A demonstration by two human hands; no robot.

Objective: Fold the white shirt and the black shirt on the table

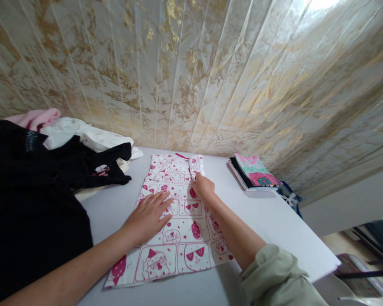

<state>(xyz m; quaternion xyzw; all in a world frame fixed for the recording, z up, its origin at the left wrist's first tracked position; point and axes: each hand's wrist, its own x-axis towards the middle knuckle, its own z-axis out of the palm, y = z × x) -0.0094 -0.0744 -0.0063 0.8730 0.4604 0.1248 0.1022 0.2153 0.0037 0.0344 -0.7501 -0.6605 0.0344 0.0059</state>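
Observation:
A white garment with magenta cartoon prints lies flat on the white table, its narrower collar end toward the wall and its wide hem toward me. My left hand rests palm down on its left half, fingers spread. On the upper right edge, my right hand has its fingers closed on the cloth, beside a folded-in strip. The fingertips of the right hand are partly hidden against the fabric.
Black clothes and white clothes are heaped at the left. A folded stack with a grey and pink shirt sits at the back right. The table ends at a right edge; a patterned wall covering stands behind.

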